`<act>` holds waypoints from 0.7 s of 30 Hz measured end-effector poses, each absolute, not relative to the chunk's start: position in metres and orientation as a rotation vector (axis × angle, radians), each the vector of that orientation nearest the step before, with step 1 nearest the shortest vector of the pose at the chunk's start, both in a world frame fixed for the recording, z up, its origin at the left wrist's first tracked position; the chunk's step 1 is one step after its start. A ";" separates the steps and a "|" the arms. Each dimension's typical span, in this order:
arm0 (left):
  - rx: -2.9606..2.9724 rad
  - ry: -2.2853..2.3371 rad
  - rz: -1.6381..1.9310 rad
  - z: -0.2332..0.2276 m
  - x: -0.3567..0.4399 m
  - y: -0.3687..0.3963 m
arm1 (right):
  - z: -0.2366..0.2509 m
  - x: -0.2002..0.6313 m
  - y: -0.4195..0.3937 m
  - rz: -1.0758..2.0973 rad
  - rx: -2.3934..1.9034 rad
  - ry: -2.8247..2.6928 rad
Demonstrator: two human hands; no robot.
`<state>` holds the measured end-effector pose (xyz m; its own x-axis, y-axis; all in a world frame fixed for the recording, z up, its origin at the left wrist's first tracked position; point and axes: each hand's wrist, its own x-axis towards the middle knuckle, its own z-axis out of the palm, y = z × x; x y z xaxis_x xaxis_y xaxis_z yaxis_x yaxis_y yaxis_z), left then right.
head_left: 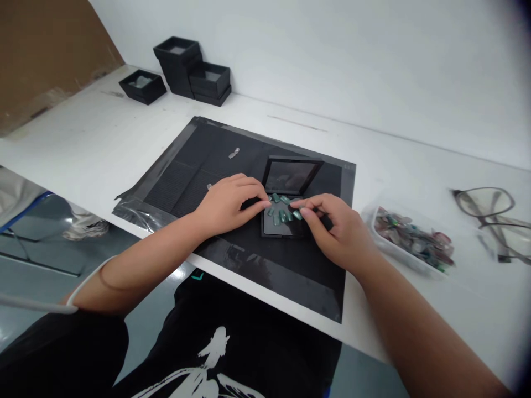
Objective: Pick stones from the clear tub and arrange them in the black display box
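Observation:
A small black case [282, 230] lies on the black mat with its lid [290, 176] tilted up. Inside it, several green press-on nails [282, 215] are laid out in a fan. My left hand [234, 202] reaches in at the case's left edge, thumb and index finger drawn together beside a nail; whatever is between them is too small to make out. At the right side of the fan, my right hand [338, 229] pinches a green press-on nail [297, 214] between thumb and fingers.
Right of the mat [240, 132], a clear plastic tub [409, 262] holds many mixed-colour nails, with eyeglasses [489, 213] beyond it. Small pale pieces [234, 153] lie on the mat. Stacked black boxes [178, 66] and a separate black box [143, 88] stand by the wall.

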<state>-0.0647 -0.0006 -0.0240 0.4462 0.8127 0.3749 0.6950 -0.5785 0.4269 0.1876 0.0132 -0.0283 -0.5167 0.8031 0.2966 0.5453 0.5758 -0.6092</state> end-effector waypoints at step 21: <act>2.498 1.259 0.814 -0.022 -0.065 -0.001 | -0.021 0.184 0.011 0.601 -0.955 -2.294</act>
